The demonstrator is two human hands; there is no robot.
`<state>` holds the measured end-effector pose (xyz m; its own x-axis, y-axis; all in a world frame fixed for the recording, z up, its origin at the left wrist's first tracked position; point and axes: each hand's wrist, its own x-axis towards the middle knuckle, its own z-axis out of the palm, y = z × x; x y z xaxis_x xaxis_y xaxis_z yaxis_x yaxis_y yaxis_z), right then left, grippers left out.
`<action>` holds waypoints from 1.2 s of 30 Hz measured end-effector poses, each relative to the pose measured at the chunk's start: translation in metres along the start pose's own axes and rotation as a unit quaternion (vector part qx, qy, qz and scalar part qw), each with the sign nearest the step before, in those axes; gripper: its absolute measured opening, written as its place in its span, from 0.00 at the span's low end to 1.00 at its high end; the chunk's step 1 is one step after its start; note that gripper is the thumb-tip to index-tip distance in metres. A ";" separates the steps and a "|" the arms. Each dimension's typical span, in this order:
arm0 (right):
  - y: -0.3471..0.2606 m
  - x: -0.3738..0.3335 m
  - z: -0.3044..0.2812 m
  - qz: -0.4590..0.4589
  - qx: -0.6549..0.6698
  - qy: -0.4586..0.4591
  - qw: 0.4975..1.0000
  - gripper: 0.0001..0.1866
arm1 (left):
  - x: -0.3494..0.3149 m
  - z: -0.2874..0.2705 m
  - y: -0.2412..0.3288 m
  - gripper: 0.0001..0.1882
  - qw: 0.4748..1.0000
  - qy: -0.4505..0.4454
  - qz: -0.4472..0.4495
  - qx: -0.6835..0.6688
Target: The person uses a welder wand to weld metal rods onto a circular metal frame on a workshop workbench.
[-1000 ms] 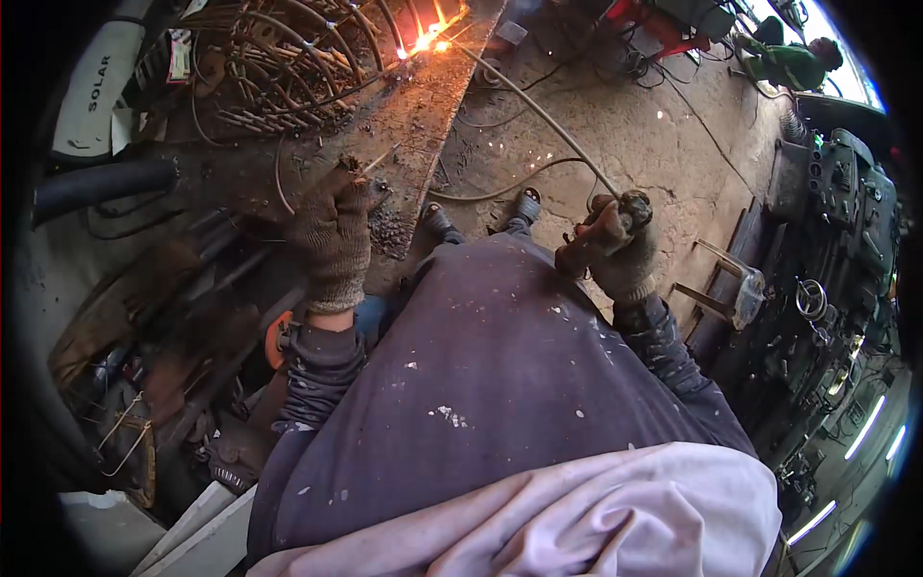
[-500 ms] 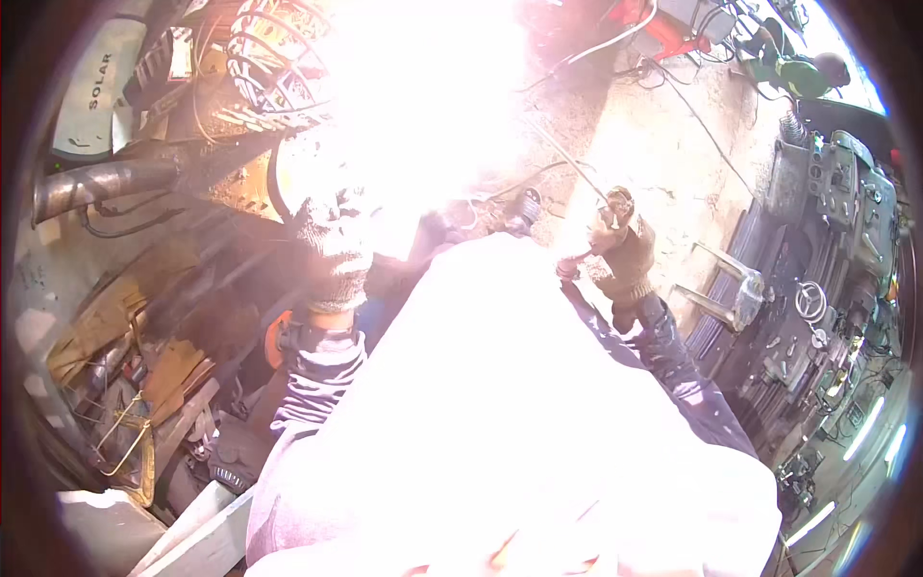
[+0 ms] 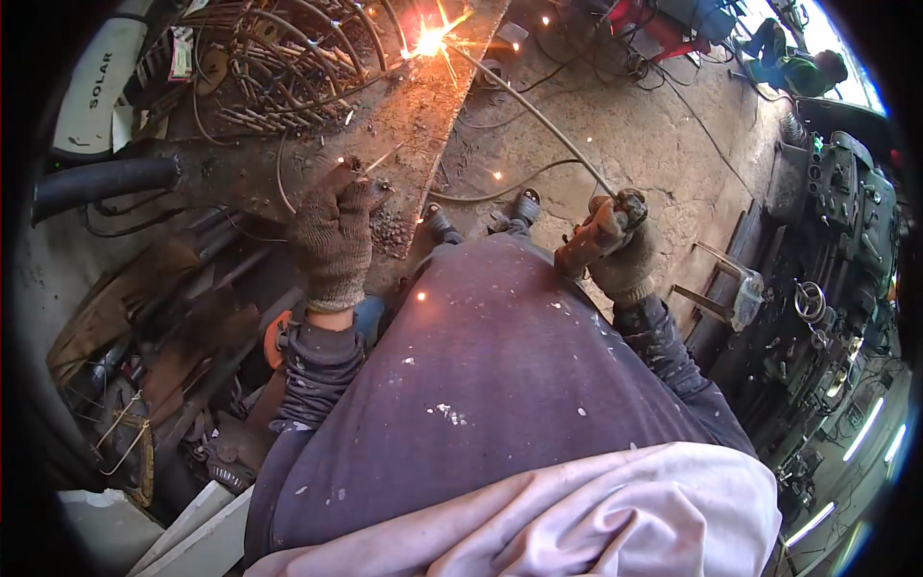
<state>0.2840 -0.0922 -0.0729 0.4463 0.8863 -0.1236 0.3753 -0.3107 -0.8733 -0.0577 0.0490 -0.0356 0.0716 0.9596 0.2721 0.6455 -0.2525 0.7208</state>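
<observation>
My right hand (image 3: 620, 250), in a knitted work glove, is closed on a welding electrode holder (image 3: 630, 204), mostly hidden by the glove. A long thin welding rod (image 3: 538, 115) runs from it up and left to a bright orange arc with sparks (image 3: 430, 40) above the metal bench. My left hand (image 3: 332, 226), also gloved, is at the near edge of the rusty bench top (image 3: 413, 135) with fingers bent. A thin pale sliver juts out near its fingertips; whether they hold it is unclear. Bent metal bars in a round cage (image 3: 288, 58) lie beside the arc.
A dark pipe (image 3: 106, 183) sticks out at the left, above scrap sheets (image 3: 115, 288) and a yellowish frame (image 3: 144, 462). A cable (image 3: 500, 197) crosses the concrete floor. A small stool (image 3: 745, 293) and machinery (image 3: 851, 212) stand right. Another person (image 3: 808, 72) is far right.
The white glare that washed out the upper middle and my clothing has shrunk to a small spark burst. The bench, bars and rod now show plainly. Both hands stay nearly in place.
</observation>
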 end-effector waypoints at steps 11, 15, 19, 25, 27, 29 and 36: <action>-0.014 0.003 0.001 -0.053 -0.053 -0.015 0.997 0.19 | 0.001 0.001 0.002 0.11 1.000 -0.004 -0.023 -0.009; -0.016 0.002 0.000 -0.077 -0.059 -0.050 0.994 0.14 | 0.000 0.002 -0.003 0.12 1.000 0.000 -0.018 0.014; -0.013 0.003 0.002 -0.056 -0.042 -0.057 0.996 0.15 | 0.001 0.000 -0.001 0.12 1.000 -0.002 -0.005 0.016; -0.029 0.005 -0.009 -0.235 -0.151 -0.065 0.958 0.27 | -0.011 -0.002 -0.032 0.10 0.975 0.006 0.141 0.171; -0.032 0.003 -0.011 -0.295 -0.239 -0.055 0.924 0.28 | -0.019 0.000 -0.045 0.12 0.911 -0.036 0.210 0.353; -0.038 0.001 -0.010 -0.283 -0.228 -0.046 0.931 0.26 | -0.019 -0.002 -0.041 0.11 0.883 -0.030 0.244 0.399; -0.031 -0.001 -0.008 -0.100 -0.046 -0.043 0.993 0.20 | -0.001 0.004 -0.012 0.09 0.998 0.006 -0.020 -0.055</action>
<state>0.2785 -0.0863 -0.0414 0.2864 0.9581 0.0056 0.5245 -0.1519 -0.8377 -0.0626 0.0514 -0.0473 0.0378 0.9678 0.2489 0.5605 -0.2268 0.7965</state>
